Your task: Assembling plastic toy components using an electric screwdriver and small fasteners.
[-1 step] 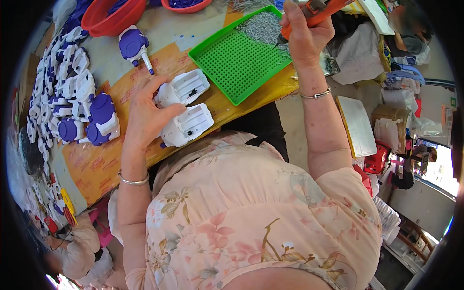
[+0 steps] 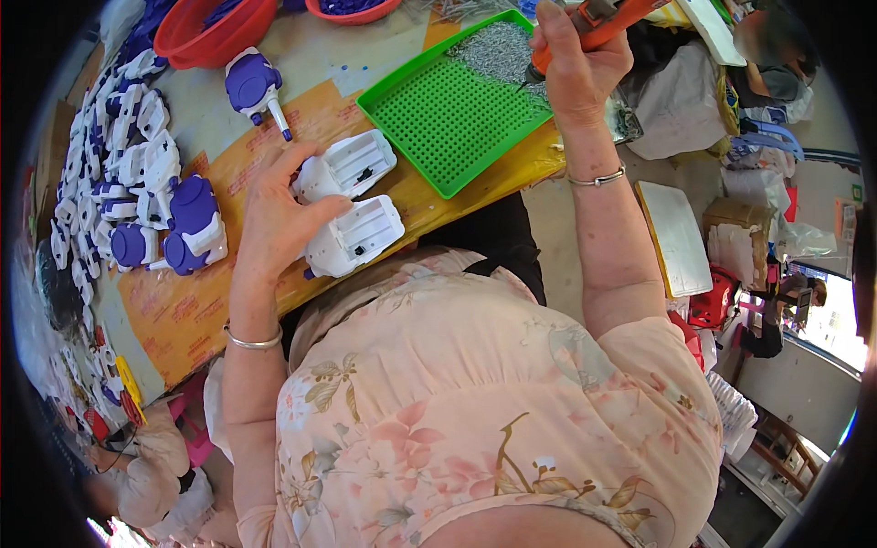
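Observation:
My right hand [image 2: 585,78] is closed round an orange electric screwdriver [image 2: 607,27]. The tool's dark bit points down at the pile of small silver screws [image 2: 498,55] in the green perforated tray [image 2: 448,188]. At the table's front edge, two white plastic housings lie side by side with their battery-like compartments facing up. My left hand [image 2: 279,210] grips the farther white plastic housing [image 2: 361,164] by its left end, fingers on the far side and thumb on the near side. The thumb also lies close to the nearer housing [image 2: 352,239]. The other left fingers are partly hidden.
A purple-and-white toy-like unit [image 2: 253,84] lies beyond my left hand. Many similar parts [image 2: 137,164] are heaped on the left. Red basins [image 2: 215,36] stand at the back. A white panel [image 2: 673,239] is right of my right arm. Another person [image 2: 155,466] sits at lower left.

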{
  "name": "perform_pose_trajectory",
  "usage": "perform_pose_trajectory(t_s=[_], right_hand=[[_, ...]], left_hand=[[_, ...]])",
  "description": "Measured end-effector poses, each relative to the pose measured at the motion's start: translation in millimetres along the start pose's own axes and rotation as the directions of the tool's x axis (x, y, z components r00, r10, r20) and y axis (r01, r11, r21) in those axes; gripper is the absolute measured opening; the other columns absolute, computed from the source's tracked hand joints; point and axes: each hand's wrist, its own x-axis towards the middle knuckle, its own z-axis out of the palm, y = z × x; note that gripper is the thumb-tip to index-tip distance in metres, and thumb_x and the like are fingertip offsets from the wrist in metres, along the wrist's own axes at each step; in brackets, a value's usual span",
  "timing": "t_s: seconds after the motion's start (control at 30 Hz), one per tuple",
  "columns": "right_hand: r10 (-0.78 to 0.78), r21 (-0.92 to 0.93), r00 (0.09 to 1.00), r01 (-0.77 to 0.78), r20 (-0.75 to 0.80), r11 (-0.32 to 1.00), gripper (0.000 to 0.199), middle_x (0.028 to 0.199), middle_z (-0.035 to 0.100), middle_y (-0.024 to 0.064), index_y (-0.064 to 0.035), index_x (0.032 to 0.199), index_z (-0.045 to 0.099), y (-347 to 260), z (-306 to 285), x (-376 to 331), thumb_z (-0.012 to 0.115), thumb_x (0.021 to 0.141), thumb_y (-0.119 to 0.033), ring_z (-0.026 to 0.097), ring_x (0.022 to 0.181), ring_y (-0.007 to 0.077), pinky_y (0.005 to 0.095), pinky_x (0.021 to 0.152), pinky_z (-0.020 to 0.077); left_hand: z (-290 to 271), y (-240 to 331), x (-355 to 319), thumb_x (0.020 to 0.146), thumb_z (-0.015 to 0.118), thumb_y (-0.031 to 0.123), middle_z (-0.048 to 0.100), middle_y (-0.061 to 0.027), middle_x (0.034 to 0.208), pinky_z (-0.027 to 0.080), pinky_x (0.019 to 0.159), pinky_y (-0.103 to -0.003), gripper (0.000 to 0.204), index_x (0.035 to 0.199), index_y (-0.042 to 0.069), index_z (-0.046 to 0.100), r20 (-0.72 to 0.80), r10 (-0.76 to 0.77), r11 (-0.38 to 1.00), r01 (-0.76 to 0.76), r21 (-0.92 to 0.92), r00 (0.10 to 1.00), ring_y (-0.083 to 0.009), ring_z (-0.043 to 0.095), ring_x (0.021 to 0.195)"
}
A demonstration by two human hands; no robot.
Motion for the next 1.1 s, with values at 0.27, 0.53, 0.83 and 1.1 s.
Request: perform_pose_trajectory(t_s=[0.27, 0.53, 0.83, 1.1], right_hand=[[-0.027, 0.002, 1.0, 0.027, 0.016, 1.0, 0.014, 0.064, 0.056, 0.0006, -0.0055, 0.086, 0.053, -27, 11, -1, 0.067, 0.09, -0.003, 0.051, 0.05, 0.0081, 0.0227, 0.046, 0.0399], [0.195, 0.16, 0.962, -0.227, 0.193, 0.961, 0.028, 0.079, 0.062, 0.0081, -0.0023, 0.111, 0.053, -80, 74, -55, 0.068, 0.087, -0.008, 0.061, 0.065, 0.0163, 0.0294, 0.062, 0.0508], [0.205, 0.653, 0.909, -0.406, 0.364, 0.639, 0.034, 0.081, 0.065, 0.0047, -0.0022, 0.107, 0.056, -60, 118, -80, 0.074, 0.079, 0.002, 0.062, 0.071, 0.0116, 0.0276, 0.068, 0.0523], [-0.036, 0.336, 0.932, -0.094, 0.362, 0.937, 0.014, 0.071, 0.061, 0.0119, 0.0035, 0.096, 0.056, -46, 101, -59, 0.064, 0.087, -0.003, 0.059, 0.062, 0.0204, 0.0348, 0.06, 0.051]], left_hand=[[-1, 1, 0, 0.063, 0.081, 0.017, 0.056, -0.0099, 0.096, 0.048, 0.076, -0.034, 0.054, 0.112, 0.002, 0.066, -0.014, 0.001, 0.999, -0.001, 0.05, 1.0, -0.023, 0.058, 0.089], [3, -2, 0, 0.063, 0.081, 0.016, 0.058, -0.0112, 0.1, 0.049, 0.08, -0.037, 0.052, 0.111, 0.002, 0.067, -0.039, 0.053, 0.989, -0.047, 0.141, 0.998, -0.0266, 0.059, 0.092], [7, -6, -4, 0.065, 0.083, 0.017, 0.054, -0.015, 0.097, 0.049, 0.079, -0.043, 0.055, 0.117, 0.008, 0.067, -0.054, 0.109, 0.99, -0.103, 0.097, 0.993, -0.0346, 0.058, 0.089], [13, 13, -13, 0.083, 0.07, 0.008, 0.048, -0.0198, 0.115, 0.048, 0.09, -0.046, 0.055, 0.135, 0.026, 0.063, 0.148, 0.163, 0.857, -0.214, 0.468, 0.975, -0.0404, 0.052, 0.108]])
